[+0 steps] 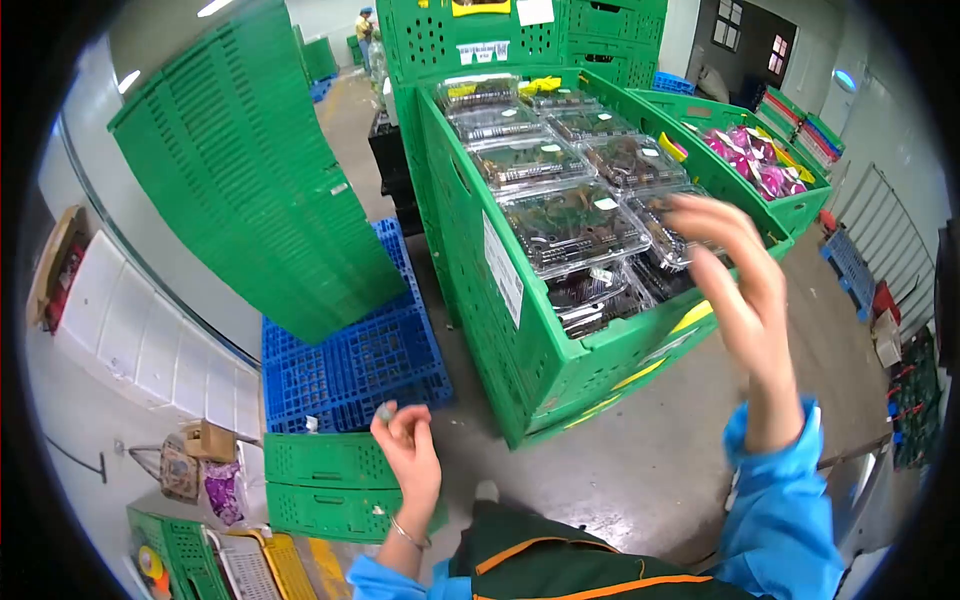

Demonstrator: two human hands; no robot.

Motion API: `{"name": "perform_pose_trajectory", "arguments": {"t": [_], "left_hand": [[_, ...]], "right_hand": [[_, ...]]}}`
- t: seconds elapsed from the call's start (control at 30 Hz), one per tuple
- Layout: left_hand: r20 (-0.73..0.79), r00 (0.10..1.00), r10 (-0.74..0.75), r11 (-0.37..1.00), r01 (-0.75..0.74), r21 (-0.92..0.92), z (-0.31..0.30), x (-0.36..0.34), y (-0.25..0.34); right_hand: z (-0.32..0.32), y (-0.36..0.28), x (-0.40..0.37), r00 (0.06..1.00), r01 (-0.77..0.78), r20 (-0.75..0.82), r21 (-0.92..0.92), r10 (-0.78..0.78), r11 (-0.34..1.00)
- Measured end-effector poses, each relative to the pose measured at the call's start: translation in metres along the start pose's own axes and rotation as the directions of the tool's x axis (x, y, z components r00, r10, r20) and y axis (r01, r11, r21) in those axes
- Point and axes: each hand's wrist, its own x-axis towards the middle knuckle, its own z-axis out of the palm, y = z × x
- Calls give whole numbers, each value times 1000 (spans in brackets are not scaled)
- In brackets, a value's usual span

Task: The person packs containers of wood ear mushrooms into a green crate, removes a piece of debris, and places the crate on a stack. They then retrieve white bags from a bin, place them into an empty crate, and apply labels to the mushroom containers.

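Observation:
My right hand (pixel 745 290), slightly blurred, hovers over the near right corner of a tall green crate (pixel 545 360) with its fingers apart and nothing seen in them. Clear plastic clamshell boxes (pixel 575 225) with dark contents and small white labels fill the crate in stacked rows. The fingertips overlap the nearest right-hand box in this view. Lower down, left of the crate, my left hand (pixel 412 460) is held with curled fingers. A tiny greyish bit shows at its fingertips; I cannot tell what it is.
A blue pallet (pixel 350 365) carries a tall stack of green crates (pixel 240 160) on the left. Folded green crates (pixel 325 475) lie near my left hand. Behind on the right, another green crate (pixel 800 210) holds pink-and-white packs (pixel 750 160). A person (pixel 364 27) stands far back.

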Motion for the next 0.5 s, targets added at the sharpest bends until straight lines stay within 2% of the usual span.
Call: {"name": "perform_pose_trajectory", "arguments": {"t": [0.03,0.07,0.1,0.13,0.17,0.2,0.27,0.3,0.33,0.4,0.47,0.5], "left_hand": [[14,1000,19,1000,-19,-9,-6,-9,10],[29,999,36,999,-35,-21,-12,-18,16],[36,998,57,998,-57,-21,-19,-26,18],[45,997,69,997,-70,22,-28,-31,19],[60,995,83,994,-87,65,-39,-36,21],[8,998,54,995,-55,80,-55,-42,20],[-184,983,23,989,4,145,-107,-63,1],[-255,966,-52,983,95,159,-131,-74,1],[-330,935,-130,968,192,164,-151,-81,2],[-368,924,-102,946,204,252,-174,-82,-3],[-369,923,-105,949,204,240,-167,-71,5],[-375,921,-102,950,202,238,-161,-62,9]], "right_hand": [[4,9,23,990,12,139,80,-24,997],[16,28,44,962,59,266,31,-65,998],[35,49,59,948,119,303,-60,-95,991],[54,79,67,899,213,424,-199,-111,957],[57,75,74,608,-22,766,-247,209,969],[64,84,54,632,154,767,-267,113,951],[37,59,61,559,24,804,-263,205,965],[26,48,75,417,-158,852,-276,317,948],[24,46,85,383,-319,846,-256,371,913],[48,73,104,639,-218,705,-216,307,952],[81,86,137,736,-191,617,-203,277,960],[104,107,152,774,-69,593,-269,222,961]]}}
